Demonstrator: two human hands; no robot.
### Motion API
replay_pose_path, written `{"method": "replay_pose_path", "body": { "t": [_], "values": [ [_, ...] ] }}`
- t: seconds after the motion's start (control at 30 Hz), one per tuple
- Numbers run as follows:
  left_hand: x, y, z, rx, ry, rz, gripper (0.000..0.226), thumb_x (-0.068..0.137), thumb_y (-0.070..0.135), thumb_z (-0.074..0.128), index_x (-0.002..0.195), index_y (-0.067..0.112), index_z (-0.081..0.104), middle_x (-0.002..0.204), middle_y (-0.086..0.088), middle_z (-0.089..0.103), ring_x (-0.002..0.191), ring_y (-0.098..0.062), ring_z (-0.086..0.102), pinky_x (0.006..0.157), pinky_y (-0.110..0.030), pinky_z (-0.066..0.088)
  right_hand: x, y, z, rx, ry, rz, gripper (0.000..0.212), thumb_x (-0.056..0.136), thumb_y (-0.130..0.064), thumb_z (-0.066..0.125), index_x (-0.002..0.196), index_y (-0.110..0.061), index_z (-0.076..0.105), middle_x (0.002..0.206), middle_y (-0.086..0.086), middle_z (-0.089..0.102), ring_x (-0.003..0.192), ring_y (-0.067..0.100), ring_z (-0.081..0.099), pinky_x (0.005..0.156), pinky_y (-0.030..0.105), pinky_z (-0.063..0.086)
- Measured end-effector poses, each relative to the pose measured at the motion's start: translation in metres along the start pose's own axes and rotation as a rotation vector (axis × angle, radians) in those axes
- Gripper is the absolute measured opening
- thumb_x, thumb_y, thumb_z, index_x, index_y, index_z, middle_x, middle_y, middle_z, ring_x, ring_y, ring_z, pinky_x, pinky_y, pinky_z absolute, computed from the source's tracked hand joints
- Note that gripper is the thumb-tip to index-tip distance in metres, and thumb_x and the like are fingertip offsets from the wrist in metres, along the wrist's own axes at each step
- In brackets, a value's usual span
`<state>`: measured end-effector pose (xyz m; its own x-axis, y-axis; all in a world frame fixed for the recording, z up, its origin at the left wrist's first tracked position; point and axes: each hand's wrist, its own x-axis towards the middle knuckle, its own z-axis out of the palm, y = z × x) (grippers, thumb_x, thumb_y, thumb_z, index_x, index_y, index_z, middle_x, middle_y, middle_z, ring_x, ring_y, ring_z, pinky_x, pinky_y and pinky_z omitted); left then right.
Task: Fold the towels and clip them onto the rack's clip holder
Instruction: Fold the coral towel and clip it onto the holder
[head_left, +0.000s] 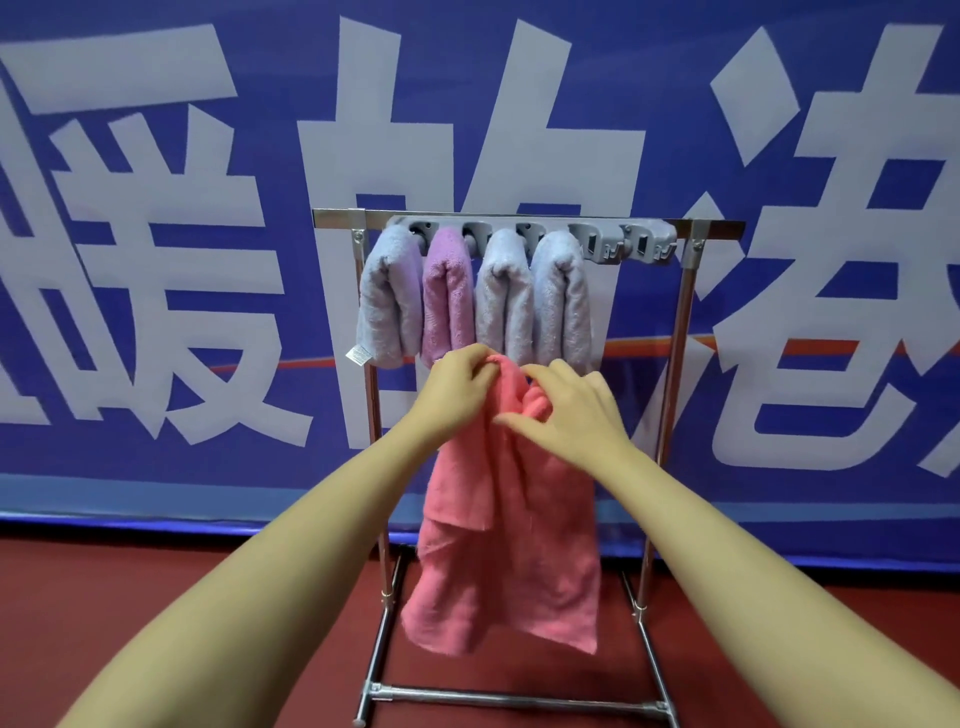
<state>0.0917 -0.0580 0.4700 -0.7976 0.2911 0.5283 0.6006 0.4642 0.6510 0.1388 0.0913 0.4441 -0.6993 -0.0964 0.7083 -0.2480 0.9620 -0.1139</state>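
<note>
Fingertips of both hands are buried in the bunched top of a pink towel (511, 545), so exactly how much cloth each one has is hard to make out. The left hand (460, 387) curls its fingers round the upper fold and pinches it. The right hand (569, 410) lies just beside it with fingers bent into the cloth and the thumb stretched along the front, gripping the same bunch. The towel hangs from the two hands in front of the rack (683, 332), and its lower edge falls short of the floor. It covers part of the rack's left post and the space between the posts.

Four folded towels already hang side by side from the grey clip holder (631, 241) on the top bar: a grey-lilac towel (387, 296) at the left with a small label at its corner, a purple towel (447, 296), a pale grey towel (504, 296) and a light blue-grey towel (561, 296). Their tops hide the clips that hold them. Two clips at the right end are bare.

The rack stands on a dark red floor (156, 582). Behind it a blue banner (519, 104) with large white characters fills the wall, and its edges are cut off by the frame.
</note>
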Motion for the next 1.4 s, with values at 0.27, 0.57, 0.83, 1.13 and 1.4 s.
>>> {"method": "replay_pose_path", "body": {
  "t": [0.27, 0.57, 0.83, 1.13, 1.4],
  "values": [
    [0.002, 0.004, -0.012, -0.095, -0.022, -0.004, 0.018, 0.090, 0.006, 0.048, 0.092, 0.007, 0.066, 0.088, -0.001, 0.068, 0.079, -0.009, 0.057, 0.075, -0.023, 0.045, 0.017, -0.020, 0.009, 0.234, 0.019, 0.215, 0.039, 0.083, -0.039, 0.065, 0.054, -0.028, 0.041, 0.067, -0.008, 0.036, 0.072, 0.007, 0.038, 0.069, 0.028, 0.010],
    [-0.032, -0.030, 0.004, 0.134, 0.071, -0.147, 0.043, 0.075, 0.052, 0.063, 0.100, 0.020, 0.049, 0.097, 0.004, 0.056, 0.088, -0.019, 0.056, 0.079, -0.041, 0.047, 0.035, -0.022, 0.000, 0.341, 0.184, 0.339, 0.036, 0.087, -0.034, 0.062, 0.055, -0.021, 0.050, 0.068, -0.005, 0.043, 0.070, 0.013, 0.041, 0.071, 0.029, 0.014],
    [-0.049, -0.048, 0.026, 0.446, -0.048, -0.339, 0.013, 0.088, 0.019, 0.046, 0.088, 0.009, 0.055, 0.087, -0.010, 0.064, 0.080, -0.033, 0.058, 0.064, -0.035, 0.042, 0.040, -0.011, -0.014, 0.319, 0.270, 0.370, 0.047, 0.089, -0.029, 0.059, 0.050, -0.030, 0.032, 0.067, -0.008, 0.037, 0.072, 0.013, 0.035, 0.070, 0.030, 0.013],
    [-0.024, -0.040, 0.006, 0.218, 0.197, -0.323, 0.023, 0.088, 0.007, 0.038, 0.098, 0.011, 0.058, 0.092, -0.013, 0.065, 0.086, -0.034, 0.059, 0.067, -0.036, 0.046, 0.017, 0.032, 0.003, 0.025, 0.045, 0.414, 0.024, 0.088, -0.039, 0.058, 0.093, -0.016, 0.063, 0.098, 0.007, 0.054, 0.095, 0.026, 0.051, 0.080, 0.037, 0.019],
    [-0.008, -0.021, 0.010, -0.033, 0.158, -0.130, 0.030, 0.081, -0.002, 0.043, 0.097, 0.013, 0.063, 0.085, 0.002, 0.065, 0.080, -0.017, 0.058, 0.072, -0.026, 0.045, -0.001, 0.011, 0.005, 0.284, -0.144, 0.323, 0.044, 0.080, -0.043, 0.068, 0.118, -0.023, 0.059, 0.085, -0.013, 0.039, 0.090, 0.004, 0.035, 0.091, 0.029, 0.022]
  ]
}}
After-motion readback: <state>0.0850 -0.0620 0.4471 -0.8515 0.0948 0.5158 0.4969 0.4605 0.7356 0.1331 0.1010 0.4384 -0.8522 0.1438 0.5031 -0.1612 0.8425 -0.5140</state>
